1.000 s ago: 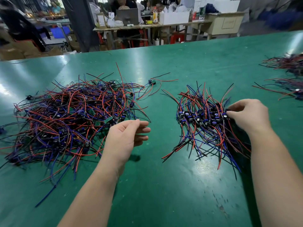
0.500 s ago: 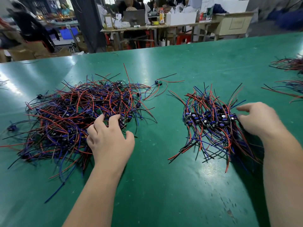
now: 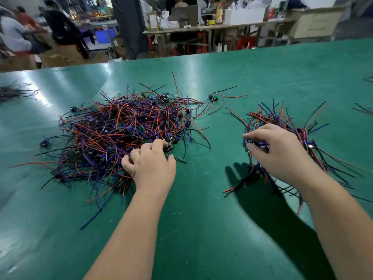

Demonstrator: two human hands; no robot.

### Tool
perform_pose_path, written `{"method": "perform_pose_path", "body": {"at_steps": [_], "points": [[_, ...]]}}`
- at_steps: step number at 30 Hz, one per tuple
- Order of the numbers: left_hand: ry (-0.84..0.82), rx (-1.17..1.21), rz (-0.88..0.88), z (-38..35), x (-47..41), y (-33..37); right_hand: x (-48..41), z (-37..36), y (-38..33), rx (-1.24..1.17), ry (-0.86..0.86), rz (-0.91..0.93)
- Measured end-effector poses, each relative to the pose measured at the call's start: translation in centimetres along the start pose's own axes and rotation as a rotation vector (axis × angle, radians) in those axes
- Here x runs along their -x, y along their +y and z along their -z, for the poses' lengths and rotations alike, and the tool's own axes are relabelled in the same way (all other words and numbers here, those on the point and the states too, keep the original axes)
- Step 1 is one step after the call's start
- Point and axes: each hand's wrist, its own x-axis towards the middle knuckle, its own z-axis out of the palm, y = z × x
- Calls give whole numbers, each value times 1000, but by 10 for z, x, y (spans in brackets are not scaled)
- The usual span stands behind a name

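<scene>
A big tangled pile of red, blue and black wired parts (image 3: pixel 121 134) lies on the green table at the left. My left hand (image 3: pixel 150 162) reaches into its near right edge, fingers curled among the wires; I cannot tell whether it holds one. A smaller, neater bundle of the same wired parts (image 3: pixel 282 126) lies at the right, and it is lifted a little off the table. My right hand (image 3: pixel 276 150) grips that bundle from above, thumb and fingers curled round its row of small black and blue connectors.
One loose wired part (image 3: pixel 214 98) lies between the piles, further back. More wire bundles (image 3: pixel 14 91) lie at the far left and at the right edge (image 3: pixel 363 110). The green table (image 3: pixel 201 229) reaches far ahead. Beyond it are benches and people.
My left hand turned palm down and moved into the big pile's edge. My right hand went from touching the small bundle's side to gripping its connectors and lifting it.
</scene>
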Motion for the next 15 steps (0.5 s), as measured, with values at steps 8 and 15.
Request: {"method": "perform_pose_path", "body": {"at_steps": [8, 15], "points": [[410, 648, -346, 21, 9, 20, 1, -8, -5, -149, 84, 7], [193, 1060, -566, 20, 32, 40, 2, -9, -23, -898, -101, -199]]}}
